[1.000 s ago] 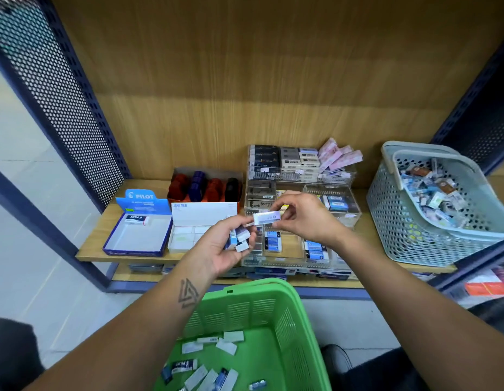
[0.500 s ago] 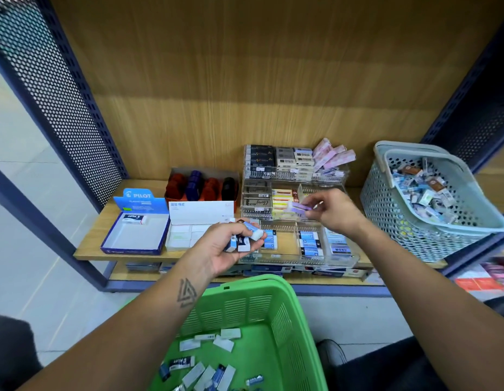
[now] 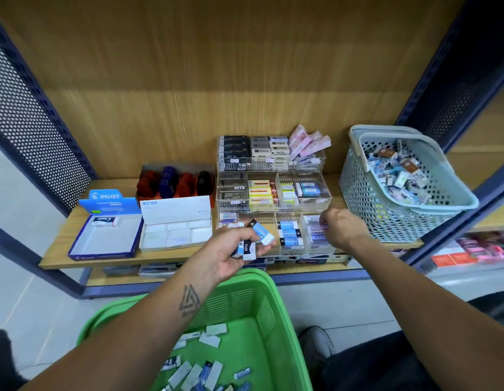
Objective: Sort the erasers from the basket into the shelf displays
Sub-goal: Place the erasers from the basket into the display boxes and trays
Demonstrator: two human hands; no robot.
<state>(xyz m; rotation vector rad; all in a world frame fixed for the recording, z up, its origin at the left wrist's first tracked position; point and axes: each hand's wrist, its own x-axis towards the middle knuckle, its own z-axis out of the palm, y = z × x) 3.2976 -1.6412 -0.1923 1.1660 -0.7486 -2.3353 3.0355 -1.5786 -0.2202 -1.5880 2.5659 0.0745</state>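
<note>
Stationery shop: shelf [image 3: 188, 258] stocked with boxed erasers [image 3: 290, 234].

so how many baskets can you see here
2: a green basket on the floor below the arms, and a pale blue-grey basket full of erasers at the shelf's right end.

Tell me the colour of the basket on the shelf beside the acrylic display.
The shelf basket is pale grey-blue with a perforated wall, seen in the head view.

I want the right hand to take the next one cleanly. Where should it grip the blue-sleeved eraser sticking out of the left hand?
Pinch the blue-sleeved eraser by its free white end, probably coming from the right: that end juts clear of the left hand, whose fingers cover the dark end.
</note>
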